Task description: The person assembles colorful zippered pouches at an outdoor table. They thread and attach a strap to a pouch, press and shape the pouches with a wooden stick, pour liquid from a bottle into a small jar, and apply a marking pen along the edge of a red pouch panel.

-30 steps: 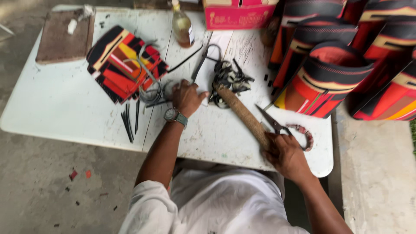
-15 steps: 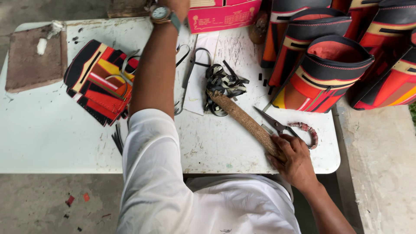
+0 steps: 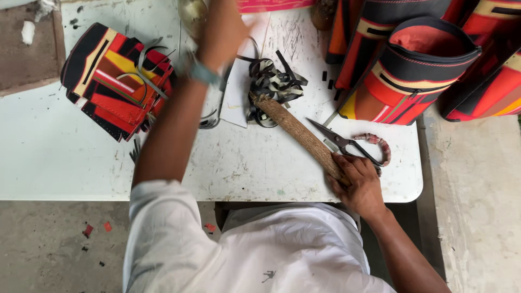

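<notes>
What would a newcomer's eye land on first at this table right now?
Probably the red, black and yellow fabric bags crowding the table's far right corner, and the matching cut panels stacked at left. Then the right hand gripping a rough wooden stick beside scissors, its tip among black strap offcuts.

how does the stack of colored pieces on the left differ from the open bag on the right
The stack of flat pieces lies flat on the white table, fanned out and unassembled; the open bag is sewn into a rounded shape, mouth open, red lining showing. Loose grey straps lie across the stack; the bag has a zip. Both share the red, black and yellow pattern.
</notes>
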